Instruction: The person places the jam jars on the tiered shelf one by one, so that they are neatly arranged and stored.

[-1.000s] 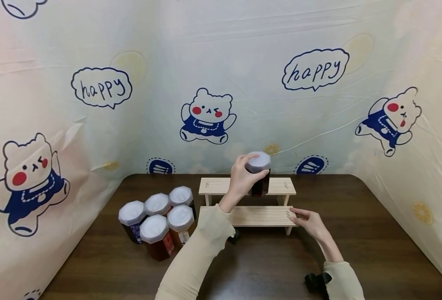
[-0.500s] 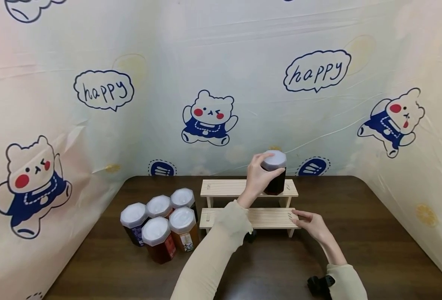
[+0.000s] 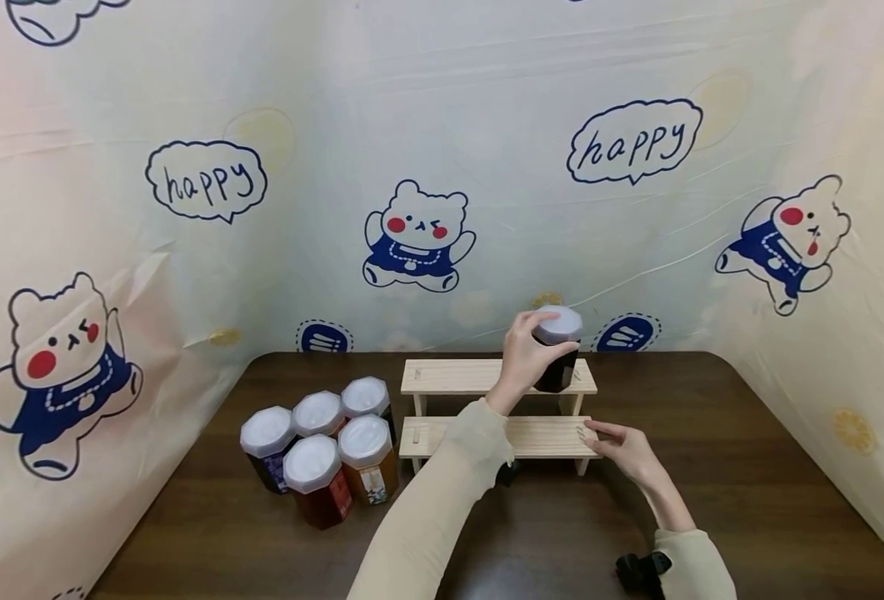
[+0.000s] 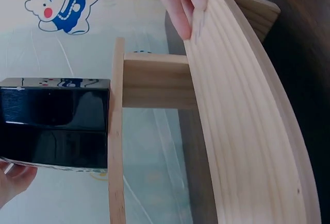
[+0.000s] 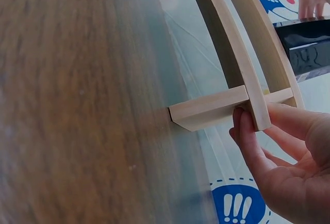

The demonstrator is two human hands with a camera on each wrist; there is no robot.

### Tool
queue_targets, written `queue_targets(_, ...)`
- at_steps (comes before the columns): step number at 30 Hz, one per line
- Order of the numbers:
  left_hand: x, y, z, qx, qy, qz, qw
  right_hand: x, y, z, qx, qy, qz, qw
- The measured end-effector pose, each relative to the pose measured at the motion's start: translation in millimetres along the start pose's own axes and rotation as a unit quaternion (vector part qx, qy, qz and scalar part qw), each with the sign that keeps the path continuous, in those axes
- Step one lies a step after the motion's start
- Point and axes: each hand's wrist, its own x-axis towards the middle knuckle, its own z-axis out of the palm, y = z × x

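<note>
Left hand [image 3: 526, 357] has its fingers wrapped around the dark jar [image 3: 556, 375] just under its pale lid, thumb across the front; jar is upright at the right end of the upper shelf [image 3: 452, 377], base appears to touch the board. Right hand [image 3: 629, 454] pinches the right end of the lower shelf [image 3: 542, 436]. Left sleeve [image 3: 430, 508] crosses in front of the lower shelf. Five other jars [image 3: 312, 464] crowd the stand's left side. Printed curtain [image 3: 516, 225] backs the desk [image 3: 719, 467]. Upper board runs left from the jar; desk extends right to its slanted edge.
</note>
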Motion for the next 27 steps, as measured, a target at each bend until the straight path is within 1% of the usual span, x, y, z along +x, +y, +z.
queue_targets(4,2.2,0.0,1.9,0.013,-0.002,0.010,0.9999,0,0,-1,-0.004,0.001,0.001,1.000)
queue_targets(8,3.0,-1.1,3.1,0.016,0.003,0.006,0.9998,0,1,-1,0.002,-0.005,0.005,1.000)
queue_targets(12,3.2,-1.4,3.9,0.016,0.000,0.000,0.9999,0,2,0,0.004,-0.005,0.008,1.000)
queue_targets(17,1.3,-0.1,0.9,0.015,-0.023,-0.009,0.9996,1,1,0,0.006,-0.005,0.008,1.000)
queue_targets(20,-2.3,0.8,-3.1,0.002,-0.035,-0.015,0.9993,1,1,0,0.006,-0.007,0.010,1.000)
queue_targets(22,-5.6,1.8,-5.5,-0.003,-0.032,-0.014,0.9994,0,1,0,0.007,-0.006,0.012,1.000)
queue_targets(27,-14.4,2.5,-11.1,-0.014,0.003,-0.006,0.9999,0,1,1,0.011,-0.002,0.013,1.000)
